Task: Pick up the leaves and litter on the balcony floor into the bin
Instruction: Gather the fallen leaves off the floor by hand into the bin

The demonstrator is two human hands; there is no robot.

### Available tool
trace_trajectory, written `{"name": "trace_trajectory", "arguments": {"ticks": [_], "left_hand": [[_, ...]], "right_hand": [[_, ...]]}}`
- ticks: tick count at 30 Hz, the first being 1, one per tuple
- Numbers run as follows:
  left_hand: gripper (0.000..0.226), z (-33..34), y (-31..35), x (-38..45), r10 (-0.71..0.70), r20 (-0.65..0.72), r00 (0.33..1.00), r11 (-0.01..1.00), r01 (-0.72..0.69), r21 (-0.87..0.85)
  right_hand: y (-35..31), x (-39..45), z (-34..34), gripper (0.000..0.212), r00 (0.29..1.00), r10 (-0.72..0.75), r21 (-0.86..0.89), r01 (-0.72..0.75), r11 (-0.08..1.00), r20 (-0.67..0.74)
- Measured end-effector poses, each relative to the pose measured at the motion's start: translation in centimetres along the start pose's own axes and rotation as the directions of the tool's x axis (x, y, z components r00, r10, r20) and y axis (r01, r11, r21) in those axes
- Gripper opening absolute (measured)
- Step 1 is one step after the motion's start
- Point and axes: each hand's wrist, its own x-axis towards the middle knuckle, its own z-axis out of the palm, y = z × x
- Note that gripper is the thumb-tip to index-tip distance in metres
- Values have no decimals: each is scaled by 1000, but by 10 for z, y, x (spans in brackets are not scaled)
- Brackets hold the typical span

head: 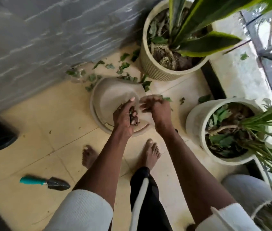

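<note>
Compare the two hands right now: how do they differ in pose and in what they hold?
The left hand is closed around a clump of leaf litter, thumb pointing up; the right hand has its fingers spread and loosely bent, with only a green leaf at its fingertips. The left hand sits over the tipped beige bin; the right hand is beside the bin's rim, over the floor tiles. Both reach forward, close together, from white sleeves.

Green leaves [115,70] scattered on tile behind beige bin [108,100], lying tipped.
</note>
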Motion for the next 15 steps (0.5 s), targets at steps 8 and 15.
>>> {"name": "trace_trajectory", "arguments": {"ticks": [8, 15], "left_hand": [[20, 29, 64, 31, 124, 107, 987, 983, -107, -151], [6, 32, 76, 60, 49, 142, 989, 987, -26, -161]], "right_hand": [[-5, 97, 45, 36, 941, -126, -690, 318, 651, 314], [48, 84, 52, 23, 957, 22, -488, 128, 863, 290]]}}
